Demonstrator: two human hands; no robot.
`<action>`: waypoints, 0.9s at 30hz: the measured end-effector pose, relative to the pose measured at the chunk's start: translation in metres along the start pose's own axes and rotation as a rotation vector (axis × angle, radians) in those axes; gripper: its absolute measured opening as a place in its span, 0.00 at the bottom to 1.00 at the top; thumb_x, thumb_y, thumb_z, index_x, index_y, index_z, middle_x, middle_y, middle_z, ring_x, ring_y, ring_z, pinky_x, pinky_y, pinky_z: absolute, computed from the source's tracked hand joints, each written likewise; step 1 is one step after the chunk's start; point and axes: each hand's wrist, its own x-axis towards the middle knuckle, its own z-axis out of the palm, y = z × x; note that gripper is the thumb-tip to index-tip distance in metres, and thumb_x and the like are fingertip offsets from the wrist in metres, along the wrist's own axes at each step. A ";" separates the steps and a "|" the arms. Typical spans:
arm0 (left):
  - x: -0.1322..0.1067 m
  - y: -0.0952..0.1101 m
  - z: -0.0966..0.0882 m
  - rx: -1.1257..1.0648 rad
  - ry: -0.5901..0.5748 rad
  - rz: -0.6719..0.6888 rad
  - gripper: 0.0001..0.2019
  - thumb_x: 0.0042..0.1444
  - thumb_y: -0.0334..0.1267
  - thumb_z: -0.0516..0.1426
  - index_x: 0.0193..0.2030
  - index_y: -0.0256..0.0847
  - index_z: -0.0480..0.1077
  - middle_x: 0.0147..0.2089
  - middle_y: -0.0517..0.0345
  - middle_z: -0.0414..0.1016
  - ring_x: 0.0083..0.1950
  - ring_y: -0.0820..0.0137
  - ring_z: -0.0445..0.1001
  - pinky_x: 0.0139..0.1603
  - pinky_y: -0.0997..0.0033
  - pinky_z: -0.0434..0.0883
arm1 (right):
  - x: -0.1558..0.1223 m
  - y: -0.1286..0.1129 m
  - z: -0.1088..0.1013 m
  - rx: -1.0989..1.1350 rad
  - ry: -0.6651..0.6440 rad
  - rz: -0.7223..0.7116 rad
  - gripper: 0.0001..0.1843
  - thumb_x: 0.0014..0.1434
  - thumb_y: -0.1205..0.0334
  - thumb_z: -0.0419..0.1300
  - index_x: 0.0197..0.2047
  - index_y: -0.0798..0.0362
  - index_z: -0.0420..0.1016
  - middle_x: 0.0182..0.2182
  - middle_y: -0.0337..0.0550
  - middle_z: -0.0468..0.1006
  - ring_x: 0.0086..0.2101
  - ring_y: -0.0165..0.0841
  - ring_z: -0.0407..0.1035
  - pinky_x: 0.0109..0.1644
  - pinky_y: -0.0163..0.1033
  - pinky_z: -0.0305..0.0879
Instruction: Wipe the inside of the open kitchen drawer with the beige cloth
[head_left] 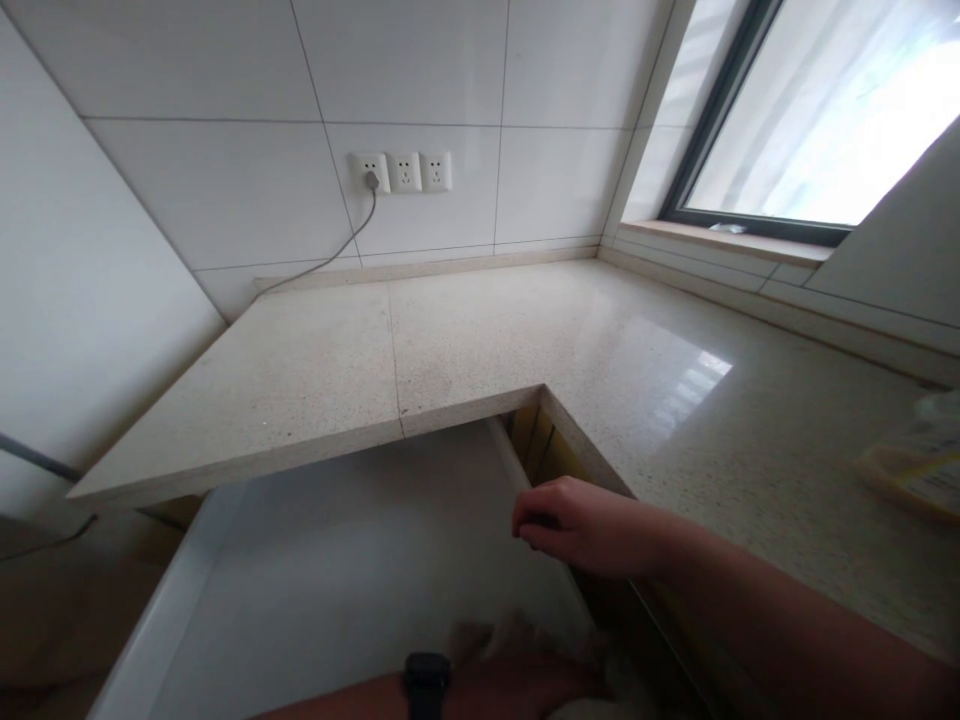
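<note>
My right hand (581, 525) hovers at the inner corner of the pale speckled countertop (465, 340), above the right rim of a white drawer-like tray (337, 560) that juts out from under it. Its fingers are curled in, with a small dark thing I cannot make out at the fingertips. My left forearm lies along the bottom edge and wears a black watch (426, 682). My left hand (525, 685) rests low in the tray against a blurred whitish cloth (499, 640). Its fingers are smeared and hidden.
The L-shaped counter runs along a white tiled wall. Three sockets (405, 172) sit on the wall, one with a grey cable (337, 250) plugged in. A window (825, 110) and sill lie at the right. A yellowish packet (911, 465) lies at the counter's right edge. A white panel (67, 330) stands at the left.
</note>
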 end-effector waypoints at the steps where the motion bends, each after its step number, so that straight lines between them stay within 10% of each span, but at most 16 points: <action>1: 0.004 -0.002 0.003 0.001 0.027 0.023 0.29 0.62 0.59 0.52 0.63 0.42 0.66 0.63 0.48 0.70 0.62 0.55 0.70 0.60 0.56 0.68 | 0.000 0.000 0.000 -0.001 -0.001 -0.003 0.13 0.65 0.59 0.54 0.44 0.53 0.79 0.34 0.43 0.81 0.34 0.32 0.73 0.37 0.35 0.62; 7: -0.018 -0.009 0.012 0.065 0.262 0.038 0.28 0.58 0.57 0.54 0.60 0.44 0.68 0.55 0.48 0.75 0.53 0.57 0.76 0.53 0.59 0.73 | -0.004 -0.001 -0.003 -0.022 -0.011 -0.013 0.13 0.64 0.59 0.54 0.44 0.53 0.79 0.36 0.44 0.81 0.36 0.33 0.73 0.39 0.36 0.63; 13: -0.030 -0.022 0.014 0.262 0.208 0.124 0.32 0.62 0.52 0.52 0.71 0.46 0.52 0.70 0.48 0.60 0.68 0.57 0.63 0.66 0.55 0.64 | -0.010 -0.004 0.000 -0.101 -0.147 0.048 0.17 0.63 0.57 0.55 0.51 0.50 0.77 0.41 0.47 0.81 0.40 0.38 0.75 0.42 0.40 0.65; 19: -0.019 -0.021 0.012 0.489 0.211 0.168 0.28 0.63 0.42 0.53 0.69 0.44 0.55 0.65 0.48 0.67 0.64 0.62 0.67 0.64 0.60 0.67 | -0.012 -0.004 0.006 -0.187 -0.212 0.148 0.19 0.61 0.54 0.55 0.52 0.50 0.76 0.42 0.50 0.81 0.40 0.42 0.75 0.42 0.43 0.66; 27: -0.011 -0.042 -0.018 0.813 0.500 -0.074 0.22 0.69 0.35 0.47 0.67 0.55 0.59 0.65 0.56 0.67 0.68 0.63 0.61 0.63 0.57 0.66 | -0.017 0.000 0.010 -0.201 -0.263 0.215 0.20 0.59 0.51 0.56 0.51 0.51 0.76 0.44 0.52 0.79 0.42 0.46 0.75 0.43 0.47 0.67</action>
